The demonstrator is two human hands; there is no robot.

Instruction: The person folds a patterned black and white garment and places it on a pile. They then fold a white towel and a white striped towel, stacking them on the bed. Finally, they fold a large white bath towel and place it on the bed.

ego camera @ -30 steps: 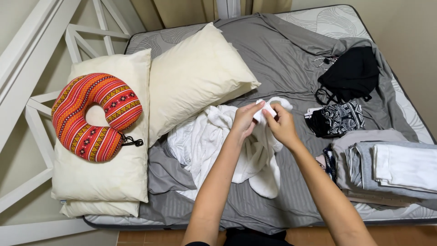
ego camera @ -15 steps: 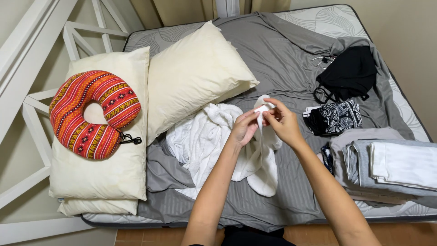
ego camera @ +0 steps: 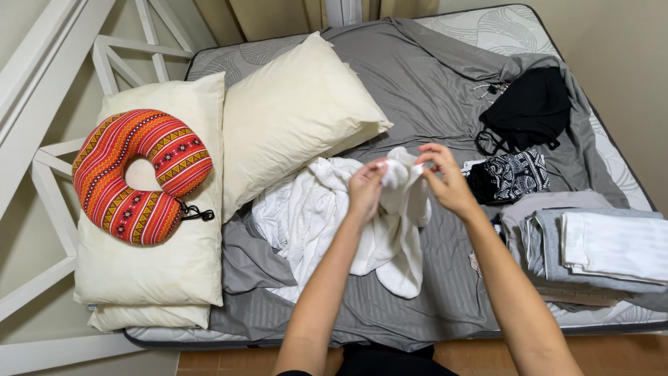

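Observation:
My left hand [ego camera: 365, 188] and my right hand [ego camera: 445, 182] both grip the top edge of a white garment [ego camera: 396, 230], holding it up over the middle of the bed. The lower part of the cloth hangs down and trails onto a heap of white laundry [ego camera: 306, 216] on the grey bedsheet [ego camera: 417, 90]. The two hands are close together, with a bunched fold of the cloth between them.
Two cream pillows [ego camera: 292, 118] lie at the left, one carrying a red patterned neck pillow [ego camera: 136, 174]. A black garment [ego camera: 529, 104] and a black-and-white patterned one [ego camera: 511, 174] lie at the right, above a stack of folded grey and white clothes [ego camera: 598, 251]. A white frame [ego camera: 42, 174] borders the left.
My hands have shifted along the garment's top edge and lifted it a little, and the cloth now hangs more bunched between them.

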